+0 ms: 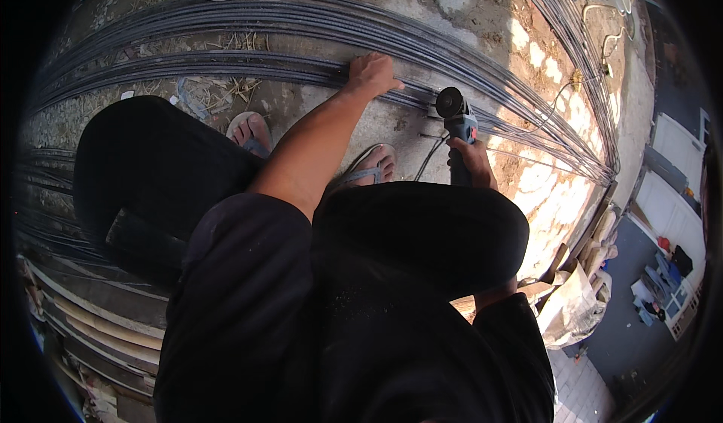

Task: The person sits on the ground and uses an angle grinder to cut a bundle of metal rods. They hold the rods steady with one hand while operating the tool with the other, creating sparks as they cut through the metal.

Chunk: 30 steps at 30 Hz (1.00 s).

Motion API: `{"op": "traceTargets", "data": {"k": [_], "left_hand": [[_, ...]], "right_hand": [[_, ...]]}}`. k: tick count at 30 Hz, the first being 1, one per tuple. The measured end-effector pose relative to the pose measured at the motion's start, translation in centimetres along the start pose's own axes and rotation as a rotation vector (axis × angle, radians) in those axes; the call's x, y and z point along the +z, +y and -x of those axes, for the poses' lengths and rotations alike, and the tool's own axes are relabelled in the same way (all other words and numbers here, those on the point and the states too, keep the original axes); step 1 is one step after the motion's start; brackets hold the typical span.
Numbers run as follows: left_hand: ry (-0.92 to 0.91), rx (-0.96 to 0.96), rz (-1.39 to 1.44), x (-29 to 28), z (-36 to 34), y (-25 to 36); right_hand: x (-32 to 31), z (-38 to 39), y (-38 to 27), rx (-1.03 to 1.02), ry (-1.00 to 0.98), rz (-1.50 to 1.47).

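Observation:
With my right hand (476, 161) I grip an angle grinder (460, 128) by its dark body. Its dark round disc (450, 102) is at the far end, close to a bundle of long grey steel bars (316, 71). My left arm reaches forward, and my left hand (371, 71) is closed over the nearer bars of that bundle. The bars under my palm are hidden, and so are most of my left fingertips. Cut-looking bar ends lie on the concrete (410, 122) beside the grinder.
My sandalled feet (367, 168) are just short of the bars. Another bundle of bars (584, 69) runs along the right. Planks (113, 325) are stacked at the lower left, and crumpled sheeting (576, 306) lies at the right. A pale cable (614, 43) trails at the upper right.

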<state>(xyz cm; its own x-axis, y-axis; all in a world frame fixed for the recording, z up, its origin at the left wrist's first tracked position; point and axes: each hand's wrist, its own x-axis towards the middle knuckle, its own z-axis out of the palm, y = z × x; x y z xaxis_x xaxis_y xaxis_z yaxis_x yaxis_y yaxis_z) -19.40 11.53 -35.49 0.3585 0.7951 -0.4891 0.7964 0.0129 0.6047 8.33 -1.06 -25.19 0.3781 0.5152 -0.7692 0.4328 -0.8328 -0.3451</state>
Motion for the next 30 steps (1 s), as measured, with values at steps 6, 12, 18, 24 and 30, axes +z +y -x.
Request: {"op": "traceTargets", "data": {"k": [6, 12, 18, 24, 30], "left_hand": [[-0.014, -0.001, 0.000, 0.0, -0.1, 0.2], [0.042, 0.003, -0.068, -1.1, 1.4, 1.8], [0.354, 0.228, -0.280, 2.8, 1.3, -0.6], [0.037, 0.034, -0.109, -0.2, 1.4, 1.2], [0.076, -0.006, -0.132, 1.1, 1.4, 0.3]], "right_hand": [[-0.7, 2.7, -0.3, -0.028, 0.078, -0.140], [0.0, -0.1, 0.8, -0.099, 0.135, -0.024], [0.5, -0.1, 1.1, -0.131, 0.080, -0.116], [0.1, 0.3, 0.9, -0.130, 0.068, -0.074], [0.9, -0.2, 0.2, -0.166, 0.058, -0.077]]}}
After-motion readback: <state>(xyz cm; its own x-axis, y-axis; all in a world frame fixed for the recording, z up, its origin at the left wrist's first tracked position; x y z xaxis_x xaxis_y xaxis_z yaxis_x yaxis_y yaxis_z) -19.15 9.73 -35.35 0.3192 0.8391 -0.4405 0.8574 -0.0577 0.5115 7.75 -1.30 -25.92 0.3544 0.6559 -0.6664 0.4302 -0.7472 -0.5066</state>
